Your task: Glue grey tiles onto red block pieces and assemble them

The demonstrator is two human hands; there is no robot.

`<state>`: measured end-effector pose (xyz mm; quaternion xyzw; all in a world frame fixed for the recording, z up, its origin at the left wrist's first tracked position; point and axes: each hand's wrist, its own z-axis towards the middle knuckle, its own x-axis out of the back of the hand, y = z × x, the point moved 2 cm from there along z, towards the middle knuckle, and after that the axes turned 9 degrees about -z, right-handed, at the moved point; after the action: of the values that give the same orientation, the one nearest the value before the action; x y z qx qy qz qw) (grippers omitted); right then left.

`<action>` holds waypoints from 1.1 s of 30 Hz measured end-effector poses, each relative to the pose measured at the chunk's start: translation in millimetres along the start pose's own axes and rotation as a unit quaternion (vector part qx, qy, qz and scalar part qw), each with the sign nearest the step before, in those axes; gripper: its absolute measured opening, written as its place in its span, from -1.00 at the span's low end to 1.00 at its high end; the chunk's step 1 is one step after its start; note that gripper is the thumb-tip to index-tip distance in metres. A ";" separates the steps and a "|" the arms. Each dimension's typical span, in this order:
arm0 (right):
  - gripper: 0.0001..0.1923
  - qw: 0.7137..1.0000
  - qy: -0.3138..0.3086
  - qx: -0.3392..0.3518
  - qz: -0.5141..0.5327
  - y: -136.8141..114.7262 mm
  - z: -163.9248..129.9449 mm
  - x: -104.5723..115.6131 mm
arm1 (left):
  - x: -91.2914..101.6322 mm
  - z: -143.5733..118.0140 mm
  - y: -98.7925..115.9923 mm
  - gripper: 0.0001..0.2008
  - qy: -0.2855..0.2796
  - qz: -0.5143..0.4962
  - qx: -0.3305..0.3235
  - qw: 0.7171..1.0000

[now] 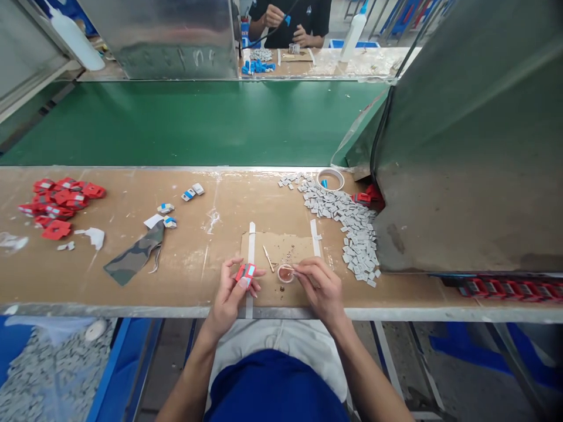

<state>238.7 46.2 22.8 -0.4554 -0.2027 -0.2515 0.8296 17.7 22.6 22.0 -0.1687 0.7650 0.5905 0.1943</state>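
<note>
Two hands low centre of frame, close to the bench's near edge: left hand (pixel 231 290) pinches a small red part (pixel 246 272) between fingertips, right hand (pixel 319 287) closed on a thin stick, probably, its tip at a small round cup (pixel 285 273) on the cardboard mat (pixel 281 246). Grey chip pile (pixel 352 225) right of centre against the metal box (pixel 466 176). Red parts heap (pixel 59 202) far left. Bare bench between, green belt (pixel 193 120) behind.

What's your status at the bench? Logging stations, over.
Left hand pinching a small red part. Right hand at the small round cup, holding a thin stick. Grey chips piled right, clear of both hands.
</note>
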 end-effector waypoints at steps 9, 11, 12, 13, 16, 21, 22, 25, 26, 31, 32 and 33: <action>-0.82 0.989 0.048 -0.115 0.074 6.5 -18.8 -5.9 | -2.8 -6.9 -18.9 -0.33 -0.075 -0.128 0.114 0.982; -0.80 0.975 0.053 -0.184 0.115 9.2 -25.9 -6.7 | 3.3 -6.2 -21.2 -0.24 -0.053 -0.103 0.093 0.989; -0.78 0.968 0.055 -0.208 0.133 10.6 -28.3 -7.3 | 6.1 -5.9 -21.3 -0.23 -0.045 -0.085 0.075 0.992; -0.77 0.961 0.056 -0.225 0.148 11.7 -29.7 -7.9 | 8.2 -5.6 -20.6 -0.24 -0.041 -0.066 0.060 0.995; -0.72 0.948 0.065 -0.250 0.183 11.1 -27.9 -6.2 | 9.4 -5.4 -16.6 -0.37 -0.057 0.004 0.033 0.998; -0.78 0.944 0.085 -0.236 0.215 -9.9 -17.9 8.1 | 5.9 -4.8 -12.0 -0.63 -0.091 0.129 -0.002 0.987; -0.80 0.947 0.080 -0.224 0.216 -16.5 -16.4 10.4 | 6.1 -4.4 -11.2 -0.67 -0.084 0.161 -0.026 0.983; -0.86 0.962 0.057 -0.177 0.200 -35.7 -12.9 12.0 | 6.6 -3.2 -9.8 -0.73 -0.063 0.240 -0.090 0.964; -0.87 0.968 0.051 -0.158 0.190 -41.0 -11.8 10.9 | 6.5 -3.0 -10.1 -0.75 -0.059 0.256 -0.097 0.960; -0.89 0.988 0.040 -0.078 0.124 -53.8 -7.7 1.3 | 3.8 -3.8 -13.7 -0.78 -0.050 0.302 -0.104 0.946; -0.89 0.990 0.038 -0.070 0.116 -54.1 -7.4 -0.6 | 3.4 -4.1 -14.4 -0.78 -0.053 0.308 -0.109 0.944; -0.89 0.991 0.036 -0.065 0.110 -53.9 -7.2 -2.2 | 3.2 -4.4 -15.1 -0.77 -0.057 0.312 -0.114 0.941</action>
<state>205.3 15.8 53.2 -0.5186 -0.1043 -0.1882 0.8275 21.8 14.4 8.7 0.0913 0.6943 0.7135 0.0223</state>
